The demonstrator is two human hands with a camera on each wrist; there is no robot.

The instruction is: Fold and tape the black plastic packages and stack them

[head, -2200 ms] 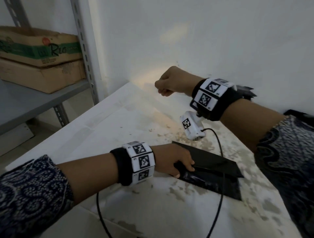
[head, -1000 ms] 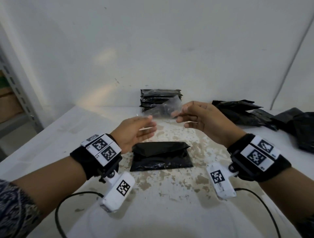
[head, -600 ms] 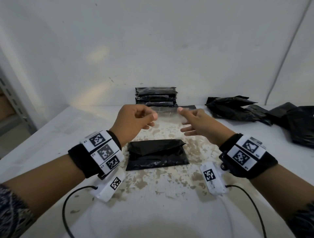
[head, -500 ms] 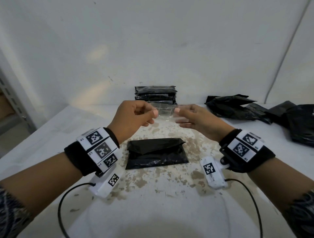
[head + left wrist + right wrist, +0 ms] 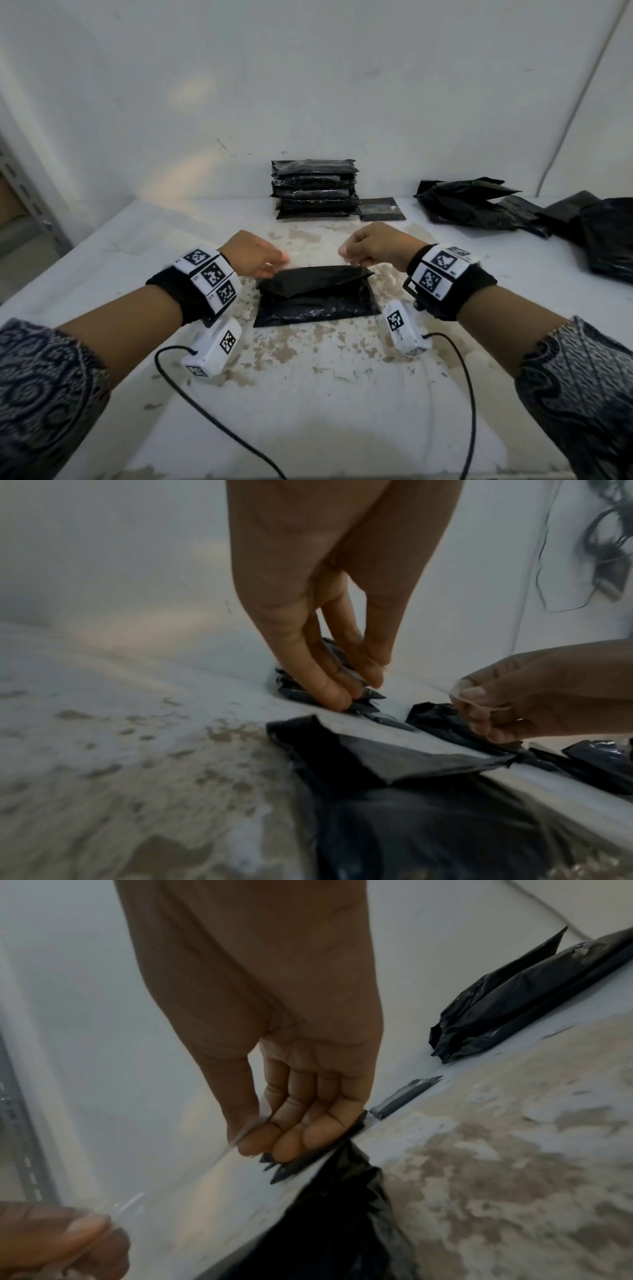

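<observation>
At the middle of a white table [image 5: 318, 394] with worn, brownish patches lies a folded black plastic package [image 5: 317, 298], a flat, crinkled, glossy rectangle whose top flap is folded down toward the viewer. Just above its far edge, two hands hold a strip of clear tape [image 5: 178, 1185] stretched between them, thin, see-through and hard to make out. The left hand [image 5: 255, 255], at the package's left far corner, pinches one end of the strip between thumb and fingertips. The right hand [image 5: 375, 248], at the package's right far corner, has its fingers curled under and pinches the other end against the thumb. Whether the tape touches the plastic yet cannot be told.

Beyond the package, against a plain white wall, stands a neat stack of finished packages [image 5: 315, 190], each a flat, shiny black slab. One thin black piece [image 5: 380, 209] lies flat just to the right of that stack. Farther right of the package, a loose heap of unfolded black bags [image 5: 479, 202] lies rumpled on the table. Both wrists carry black bands with white square-patterned markers and small white boxes with black cables.
</observation>
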